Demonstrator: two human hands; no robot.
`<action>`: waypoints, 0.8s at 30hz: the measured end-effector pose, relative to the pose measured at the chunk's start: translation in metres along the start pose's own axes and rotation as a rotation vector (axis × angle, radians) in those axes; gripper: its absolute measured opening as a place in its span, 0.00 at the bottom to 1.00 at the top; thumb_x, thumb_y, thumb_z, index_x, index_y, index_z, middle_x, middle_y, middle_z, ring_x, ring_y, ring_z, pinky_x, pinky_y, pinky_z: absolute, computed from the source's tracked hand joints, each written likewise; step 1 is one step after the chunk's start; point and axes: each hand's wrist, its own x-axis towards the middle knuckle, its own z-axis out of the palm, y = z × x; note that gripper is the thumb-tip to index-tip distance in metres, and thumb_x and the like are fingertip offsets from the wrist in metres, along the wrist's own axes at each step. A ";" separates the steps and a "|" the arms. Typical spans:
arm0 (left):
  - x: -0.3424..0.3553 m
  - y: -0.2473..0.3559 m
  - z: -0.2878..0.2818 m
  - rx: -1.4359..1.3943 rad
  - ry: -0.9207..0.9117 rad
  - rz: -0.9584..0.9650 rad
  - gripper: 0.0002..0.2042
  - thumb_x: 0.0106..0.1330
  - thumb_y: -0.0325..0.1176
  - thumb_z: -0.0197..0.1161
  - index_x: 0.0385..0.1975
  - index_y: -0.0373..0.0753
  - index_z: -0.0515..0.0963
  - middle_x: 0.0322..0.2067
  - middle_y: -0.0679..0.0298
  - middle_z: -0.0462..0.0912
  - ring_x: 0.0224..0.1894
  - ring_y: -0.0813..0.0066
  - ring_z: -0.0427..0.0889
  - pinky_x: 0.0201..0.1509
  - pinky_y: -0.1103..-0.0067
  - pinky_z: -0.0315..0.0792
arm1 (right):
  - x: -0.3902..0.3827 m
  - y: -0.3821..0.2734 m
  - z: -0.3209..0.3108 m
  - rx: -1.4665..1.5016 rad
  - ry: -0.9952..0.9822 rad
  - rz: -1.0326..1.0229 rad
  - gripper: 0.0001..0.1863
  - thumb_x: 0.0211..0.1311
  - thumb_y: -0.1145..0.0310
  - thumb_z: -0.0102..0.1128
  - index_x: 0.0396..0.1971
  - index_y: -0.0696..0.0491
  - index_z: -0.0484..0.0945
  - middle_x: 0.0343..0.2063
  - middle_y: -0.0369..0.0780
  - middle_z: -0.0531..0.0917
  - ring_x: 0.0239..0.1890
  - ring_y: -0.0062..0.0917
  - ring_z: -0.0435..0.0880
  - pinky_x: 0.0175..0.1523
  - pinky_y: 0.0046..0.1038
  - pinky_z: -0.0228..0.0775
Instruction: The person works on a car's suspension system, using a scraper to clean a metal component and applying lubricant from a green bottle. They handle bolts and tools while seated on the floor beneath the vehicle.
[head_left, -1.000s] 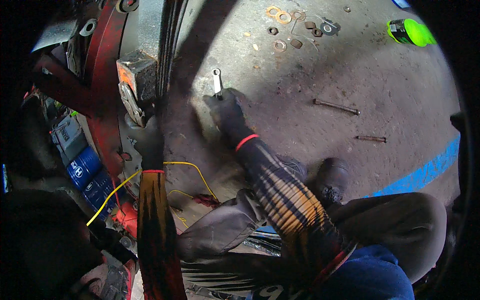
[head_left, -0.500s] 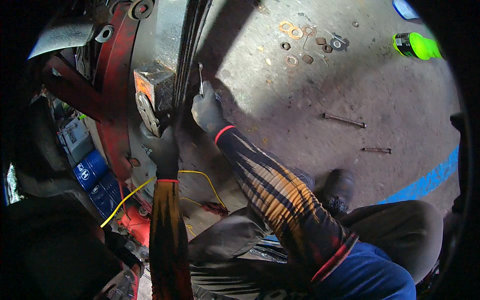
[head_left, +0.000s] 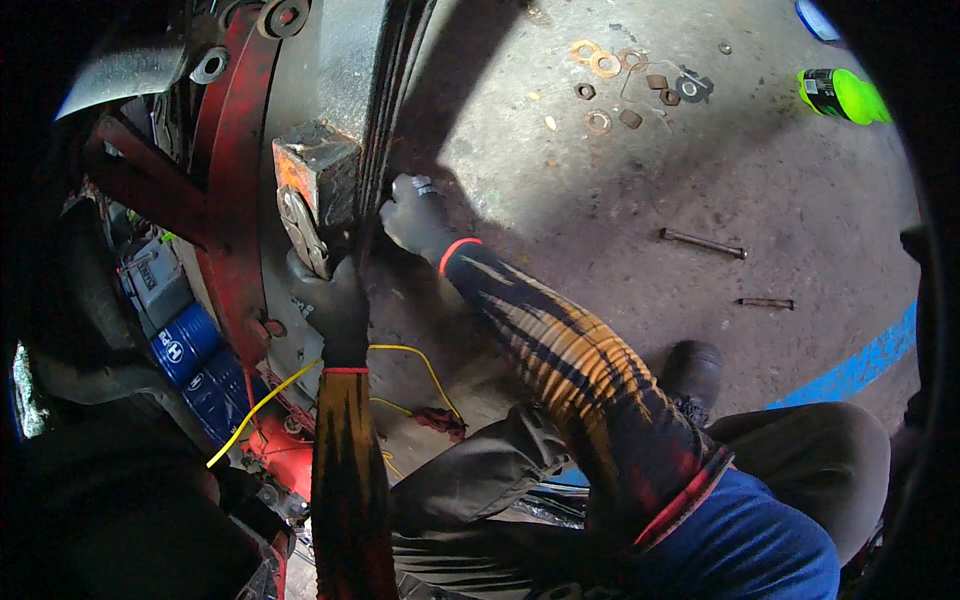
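Note:
My left hand (head_left: 332, 305), in a dark glove, is closed around the lower handles of locking pliers (head_left: 303, 230). The pliers lie against the orange-marked face of a rusty square metal block (head_left: 332, 172). To the right, my gloved right hand (head_left: 416, 214) is curled into a fist beside the stack of thin dark metal strips (head_left: 388, 120). The wrench it held a moment ago is now hidden by the hand and the strips. What the pliers' jaws grip cannot be made out.
Rusty washers (head_left: 605, 64) and nuts (head_left: 670, 97) lie on the concrete floor. Two long bolts, one at the right (head_left: 703, 243), lie nearer me. A green bottle (head_left: 840, 96) is at far right. A yellow cable (head_left: 262, 396) crosses below my left hand. Blue drums (head_left: 188, 345) stand left.
My right hand has turned and dropped slightly toward the strips, and the wrench that stuck up from it is out of sight. My left hand keeps its hold on the pliers.

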 end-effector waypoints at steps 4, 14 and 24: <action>0.001 0.001 0.001 -0.009 0.008 -0.035 0.19 0.57 0.23 0.64 0.49 0.28 0.73 0.45 0.51 0.84 0.48 0.62 0.84 0.54 0.70 0.74 | 0.003 0.003 -0.013 0.321 -0.103 0.226 0.11 0.61 0.67 0.55 0.28 0.61 0.77 0.30 0.52 0.83 0.37 0.45 0.81 0.43 0.48 0.70; 0.001 -0.009 -0.003 0.120 -0.001 0.042 0.17 0.58 0.25 0.63 0.47 0.29 0.73 0.41 0.50 0.84 0.45 0.57 0.84 0.49 0.68 0.75 | -0.013 0.013 0.030 0.027 -0.057 0.176 0.22 0.76 0.54 0.46 0.47 0.58 0.79 0.38 0.42 0.82 0.41 0.30 0.79 0.49 0.34 0.72; 0.000 0.005 0.002 0.151 0.064 0.014 0.17 0.59 0.29 0.65 0.47 0.28 0.75 0.40 0.48 0.84 0.42 0.54 0.85 0.47 0.66 0.75 | -0.021 -0.012 -0.112 0.326 -0.471 0.289 0.23 0.78 0.47 0.46 0.40 0.54 0.80 0.23 0.35 0.79 0.22 0.24 0.79 0.25 0.30 0.75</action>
